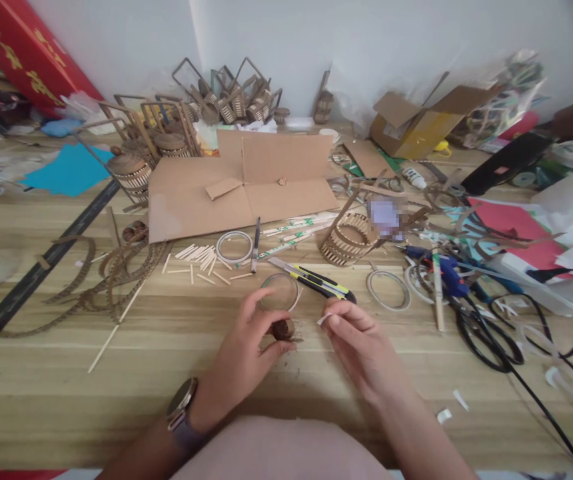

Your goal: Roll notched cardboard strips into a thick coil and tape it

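Note:
My left hand (249,350) is closed around a small brown rolled cardboard coil (283,329), pinched between thumb and fingers just above the wooden table (176,373). A watch sits on that wrist. My right hand (361,347) pinches a small white strip (323,319), apparently tape backing, a short way right of the coil. Just beyond my hands lie a ring of tape (279,292) and a yellow-black utility knife (319,279).
A flattened cardboard sheet (241,190) lies behind, with short wooden sticks (199,257), a tape ring (234,247) and a pen (255,245). A slatted cardboard basket (347,240) stands right of centre. Corrugated strips (111,273) lie left; a glue gun (441,270) and black cables (506,333) lie right.

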`<state>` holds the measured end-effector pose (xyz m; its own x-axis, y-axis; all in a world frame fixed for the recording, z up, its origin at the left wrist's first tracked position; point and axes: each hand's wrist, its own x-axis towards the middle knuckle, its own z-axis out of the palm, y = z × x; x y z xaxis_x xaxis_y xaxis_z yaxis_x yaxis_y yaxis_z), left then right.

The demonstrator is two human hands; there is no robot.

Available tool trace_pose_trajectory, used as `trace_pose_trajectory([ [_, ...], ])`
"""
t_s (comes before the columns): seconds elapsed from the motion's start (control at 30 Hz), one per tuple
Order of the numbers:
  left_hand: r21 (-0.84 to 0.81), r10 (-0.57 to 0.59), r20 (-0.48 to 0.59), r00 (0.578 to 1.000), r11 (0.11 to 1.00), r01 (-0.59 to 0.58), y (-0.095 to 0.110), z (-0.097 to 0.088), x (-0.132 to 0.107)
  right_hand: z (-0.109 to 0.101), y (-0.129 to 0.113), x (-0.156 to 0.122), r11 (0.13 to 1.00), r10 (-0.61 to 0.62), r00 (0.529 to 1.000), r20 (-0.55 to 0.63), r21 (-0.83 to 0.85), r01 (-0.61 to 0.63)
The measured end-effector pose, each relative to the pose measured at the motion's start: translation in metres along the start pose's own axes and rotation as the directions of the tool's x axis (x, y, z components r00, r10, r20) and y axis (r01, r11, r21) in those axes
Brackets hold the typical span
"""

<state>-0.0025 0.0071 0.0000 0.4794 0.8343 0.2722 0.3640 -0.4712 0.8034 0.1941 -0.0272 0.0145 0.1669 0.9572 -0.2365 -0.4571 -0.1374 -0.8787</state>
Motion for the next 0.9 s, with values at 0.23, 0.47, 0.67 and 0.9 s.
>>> trace_pose_trajectory([
  [0.23,-0.046,-0.02,0.056,0.998,0.999,0.023,0.004,0.002,0.0,0.019,0.017,-0.002,0.968,0.191,0.977,0.094,0.146,-0.203],
  [0.47,-0.086,-0.043,0.073,0.996,0.995,0.05,0.007,0.0,0.001,0.022,0.021,-0.004,0.961,0.217,0.969,0.116,0.147,-0.233],
  [0.67,-0.086,-0.041,0.081,0.996,0.995,0.048,0.008,0.0,0.001,0.022,0.021,-0.005,0.974,0.188,0.975,0.114,0.108,-0.201],
  [0.9,-0.091,-0.053,0.083,0.995,0.994,0.06,0.012,-0.001,0.002,0.023,0.017,-0.005,0.985,0.158,0.98,0.122,0.05,-0.165],
])
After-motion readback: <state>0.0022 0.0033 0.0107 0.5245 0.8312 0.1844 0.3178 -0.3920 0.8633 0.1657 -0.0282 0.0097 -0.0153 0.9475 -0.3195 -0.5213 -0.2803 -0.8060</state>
